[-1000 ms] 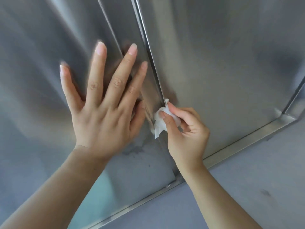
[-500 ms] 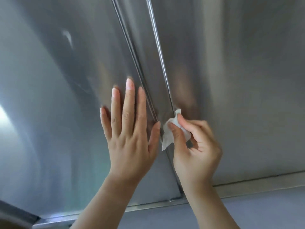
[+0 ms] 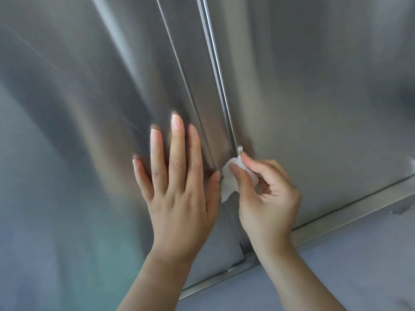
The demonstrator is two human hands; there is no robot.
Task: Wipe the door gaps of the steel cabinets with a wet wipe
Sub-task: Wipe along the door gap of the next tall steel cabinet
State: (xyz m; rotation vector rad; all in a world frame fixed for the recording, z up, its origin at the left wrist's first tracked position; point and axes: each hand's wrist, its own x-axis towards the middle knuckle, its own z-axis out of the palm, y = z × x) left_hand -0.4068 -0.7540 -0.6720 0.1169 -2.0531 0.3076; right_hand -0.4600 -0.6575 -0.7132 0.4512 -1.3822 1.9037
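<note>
Before me, a small crumpled white wet wipe (image 3: 229,182) is pressed against the lower part of the narrow door gap (image 3: 215,63) between two brushed-steel cabinet doors (image 3: 314,86), one corner poking up along the seam.

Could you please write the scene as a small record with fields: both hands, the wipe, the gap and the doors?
left hand: flat on the left door, fingers straight
right hand: pinches the wet wipe
wet wipe: white, crumpled, pressed at the door gap
door gap: long groove along the edge of the right door
floor: grey, below the base rail
</note>
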